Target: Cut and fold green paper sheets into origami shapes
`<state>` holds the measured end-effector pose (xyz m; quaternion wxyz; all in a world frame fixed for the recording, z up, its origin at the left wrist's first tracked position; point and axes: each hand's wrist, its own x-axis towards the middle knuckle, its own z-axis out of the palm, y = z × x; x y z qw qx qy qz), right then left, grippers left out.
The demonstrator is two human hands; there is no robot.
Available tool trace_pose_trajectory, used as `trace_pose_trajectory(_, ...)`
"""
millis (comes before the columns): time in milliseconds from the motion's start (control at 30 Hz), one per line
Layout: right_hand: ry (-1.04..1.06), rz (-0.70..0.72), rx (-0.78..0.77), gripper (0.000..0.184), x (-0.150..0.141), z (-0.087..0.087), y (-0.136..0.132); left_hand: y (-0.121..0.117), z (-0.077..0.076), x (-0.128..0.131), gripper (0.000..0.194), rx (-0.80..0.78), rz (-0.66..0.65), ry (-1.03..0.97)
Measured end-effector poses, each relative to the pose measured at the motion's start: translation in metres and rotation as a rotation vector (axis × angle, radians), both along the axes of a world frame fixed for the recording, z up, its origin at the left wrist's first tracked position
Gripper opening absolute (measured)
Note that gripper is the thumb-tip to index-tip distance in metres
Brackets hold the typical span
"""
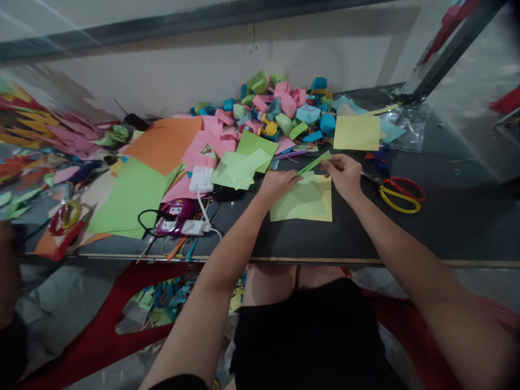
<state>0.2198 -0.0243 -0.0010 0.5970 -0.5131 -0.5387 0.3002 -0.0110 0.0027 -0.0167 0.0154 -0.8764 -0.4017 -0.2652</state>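
Observation:
Between my two hands is a narrow folded strip of green paper, tilted up toward the right. My left hand is closed on its lower left end. At the upper right end, the fingers of my right hand pinch the strip. Beneath them, pale green and yellow paper sheets lie flat on the dark table. To the right of my right hand rest scissors with one red and one yellow handle loop. A yellow square sheet lies beyond that hand.
A heap of colourful folded paper pieces stands against the wall. Large green and orange sheets spread to the left, near a white power adapter with cables and a purple device. Another person's arm shows at far left.

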Motion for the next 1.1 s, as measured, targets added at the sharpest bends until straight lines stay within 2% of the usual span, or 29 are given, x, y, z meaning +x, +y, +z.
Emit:
trace_pose_trajectory(100,0.015,-0.029,-0.007,0.058,0.002,0.0,0.0,-0.003,-0.006,0.005,0.034,0.048,0.038,-0.077)
trace_pose_trajectory(167,-0.021,0.025,-0.014,0.063,0.001,0.0,-0.002,-0.008,-0.006,0.01,0.042,0.061,0.057,-0.099)
trace_pose_trajectory(300,-0.057,0.178,-0.034,0.067,-0.008,0.001,-0.01,-0.021,0.004,0.019,0.049,0.023,0.099,-0.024)
trace_pose_trajectory(433,-0.074,0.251,-0.056,0.068,-0.011,0.001,-0.014,-0.027,0.014,0.023,0.054,-0.021,0.112,0.046)
trace_pose_trajectory(667,-0.042,0.297,-0.043,0.07,-0.009,0.001,-0.013,-0.026,0.015,0.026,0.055,-0.104,0.122,0.053)
trace_pose_trajectory(800,0.016,0.31,-0.038,0.069,-0.013,0.002,-0.013,-0.027,0.014,0.029,0.05,-0.111,0.155,0.027)
trace_pose_trajectory(967,-0.008,0.292,-0.076,0.068,-0.014,0.004,-0.013,-0.026,0.014,0.03,0.041,-0.157,0.25,0.0)
trace_pose_trajectory(1100,-0.022,0.296,-0.081,0.065,-0.015,0.006,-0.015,-0.023,0.012,0.029,0.037,-0.148,0.231,-0.005)
